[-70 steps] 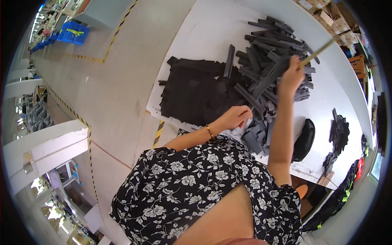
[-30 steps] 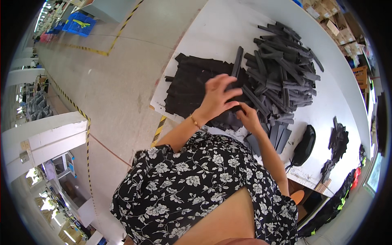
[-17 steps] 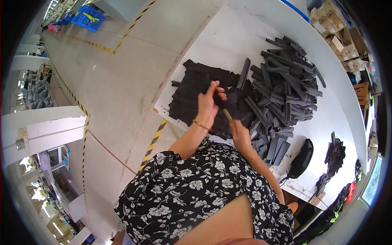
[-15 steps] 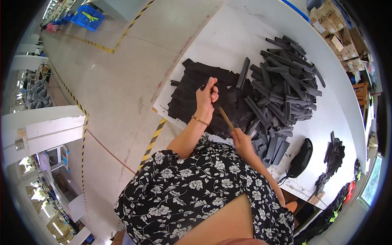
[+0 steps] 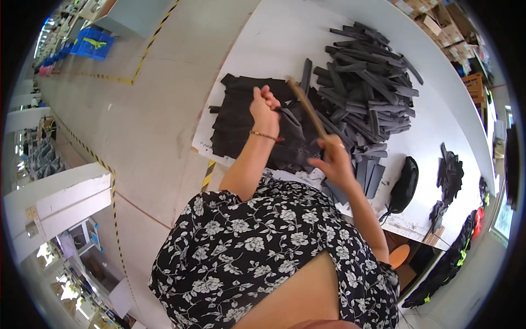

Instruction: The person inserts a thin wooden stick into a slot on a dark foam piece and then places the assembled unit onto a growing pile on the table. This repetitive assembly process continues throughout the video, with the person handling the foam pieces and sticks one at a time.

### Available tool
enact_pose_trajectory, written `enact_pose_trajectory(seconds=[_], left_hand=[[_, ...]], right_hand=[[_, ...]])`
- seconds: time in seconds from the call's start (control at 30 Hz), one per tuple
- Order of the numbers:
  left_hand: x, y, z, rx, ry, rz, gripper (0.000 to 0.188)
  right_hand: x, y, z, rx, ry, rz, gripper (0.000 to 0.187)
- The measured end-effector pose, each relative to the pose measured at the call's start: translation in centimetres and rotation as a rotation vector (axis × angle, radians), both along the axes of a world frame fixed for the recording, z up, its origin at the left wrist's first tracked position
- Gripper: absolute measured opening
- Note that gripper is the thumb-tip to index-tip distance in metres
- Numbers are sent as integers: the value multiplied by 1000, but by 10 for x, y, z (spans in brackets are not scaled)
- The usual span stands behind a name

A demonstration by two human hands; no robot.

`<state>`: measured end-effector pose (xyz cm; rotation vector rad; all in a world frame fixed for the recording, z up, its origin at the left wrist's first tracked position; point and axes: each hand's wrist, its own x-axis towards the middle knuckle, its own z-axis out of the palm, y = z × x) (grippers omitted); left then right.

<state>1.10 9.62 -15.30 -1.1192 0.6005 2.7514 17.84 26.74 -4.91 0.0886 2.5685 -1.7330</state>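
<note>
My left hand [image 5: 265, 112] is closed, gripping the end of a dark fabric piece [image 5: 291, 126] that hangs from it over a layered spread of black fabric pieces [image 5: 235, 131]. In my right hand [image 5: 337, 164] is a thin wooden stick [image 5: 310, 107], held near its lower end with the thumb out to the side. The stick slants up and left, its far tip apart from my left hand. Just beyond it lies a large heap of narrow, folded or rolled dark fabric strips [image 5: 378, 82].
All this lies on a white table [image 5: 252, 49] with a raised far wall. Flat dark pieces [image 5: 370, 176], a black pouch [image 5: 404, 185] and a smaller dark scrap pile [image 5: 449, 175] lie to the right. Left of the table, yellow-black tape [image 5: 148, 52] marks the floor.
The stick's far end, earlier near the left hand, has swung up and now stands clear to its right. The fabric piece now hangs loosely from the left hand. The view has shifted slightly.
</note>
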Motion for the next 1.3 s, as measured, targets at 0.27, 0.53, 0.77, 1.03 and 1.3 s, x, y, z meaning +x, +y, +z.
enact_pose_trajectory(seconds=[0.27, 0.53, 0.77, 1.03, 1.3], left_hand=[[34, 18, 59, -268, 262, -649, 56], [28, 37, -7, -83, -125, -224, 47], [49, 39, 55, -469, 765, -851, 32], [98, 42, 42, -437, 708, -1207, 29], [173, 15, -49, -593, 1226, -1297, 31]], right_hand=[[-53, 8, -14, -294, -179, -72, 17], [-24, -5, -1, -64, 52, 35, 31], [-39, 22, -17, -450, -224, -274, 15], [-76, 36, -9, -374, 73, -558, 5], [-140, 91, 35, -733, 307, -949, 13]])
